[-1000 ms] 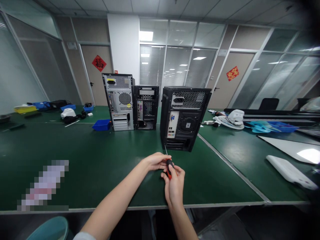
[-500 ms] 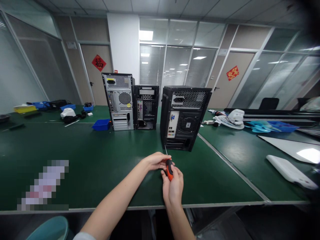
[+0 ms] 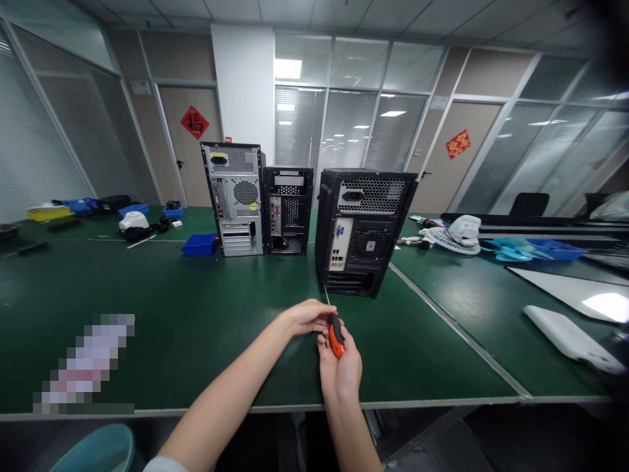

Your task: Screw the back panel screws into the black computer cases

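Note:
Both my hands meet over the green table (image 3: 196, 328) near its front edge. My right hand (image 3: 340, 370) is closed round the orange and black handle of a screwdriver (image 3: 335, 333). Its thin shaft points up and away toward the lower left corner of a black computer tower (image 3: 363, 229), which stands with its rear panel facing me. My left hand (image 3: 304, 318) is curled with its fingertips pinching the top of the handle near the shaft.
A silver-backed tower (image 3: 234, 200) and a smaller black tower (image 3: 287, 210) stand farther back, with a blue bin (image 3: 199, 245) beside them. White devices and blue trays lie on the right tables, with a flat white object (image 3: 570, 339) near the right edge. A teal chair (image 3: 98, 452) shows at bottom left.
My right hand has slid down the screwdriver handle, showing more of the orange grip. The left hand and the tower have stayed where they were.

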`<state>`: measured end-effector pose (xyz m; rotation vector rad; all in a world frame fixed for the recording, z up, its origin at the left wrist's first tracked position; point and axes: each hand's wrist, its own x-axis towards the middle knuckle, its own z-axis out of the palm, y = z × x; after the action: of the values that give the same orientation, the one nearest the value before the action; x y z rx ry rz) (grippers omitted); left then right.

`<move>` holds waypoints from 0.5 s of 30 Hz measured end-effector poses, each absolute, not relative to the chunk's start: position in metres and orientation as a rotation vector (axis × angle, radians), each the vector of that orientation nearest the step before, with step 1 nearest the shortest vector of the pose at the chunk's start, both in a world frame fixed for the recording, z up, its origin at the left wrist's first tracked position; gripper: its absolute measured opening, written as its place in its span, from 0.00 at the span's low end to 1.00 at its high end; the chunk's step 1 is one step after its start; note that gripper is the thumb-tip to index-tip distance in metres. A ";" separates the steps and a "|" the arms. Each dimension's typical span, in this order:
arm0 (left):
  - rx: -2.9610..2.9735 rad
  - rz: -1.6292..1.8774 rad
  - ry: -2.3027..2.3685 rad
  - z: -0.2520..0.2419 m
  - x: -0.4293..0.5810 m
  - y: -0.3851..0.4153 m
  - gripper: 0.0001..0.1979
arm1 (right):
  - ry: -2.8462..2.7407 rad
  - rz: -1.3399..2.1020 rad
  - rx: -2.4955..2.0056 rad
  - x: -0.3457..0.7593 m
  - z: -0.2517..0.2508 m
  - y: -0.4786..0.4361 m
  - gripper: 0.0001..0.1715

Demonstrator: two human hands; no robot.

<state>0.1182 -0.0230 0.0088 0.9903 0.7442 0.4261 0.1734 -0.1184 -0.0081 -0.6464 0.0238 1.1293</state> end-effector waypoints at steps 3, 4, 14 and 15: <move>0.991 0.426 0.743 0.009 0.118 -0.023 0.09 | 0.059 1.158 -0.612 0.174 -0.006 -0.119 0.09; 0.990 0.425 0.741 0.009 0.118 -0.024 0.09 | 0.067 1.162 -0.603 0.174 -0.005 -0.119 0.08; 0.969 0.417 0.721 0.011 0.119 -0.024 0.07 | 0.073 1.203 -0.568 0.172 -0.002 -0.119 0.08; 0.968 0.415 0.719 0.011 0.119 -0.024 0.07 | 0.072 1.201 -0.562 0.172 -0.001 -0.119 0.08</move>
<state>0.1191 -0.0243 0.0110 0.9678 0.7193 0.4147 0.1719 -0.1194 -0.0012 -0.5616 0.0720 1.2008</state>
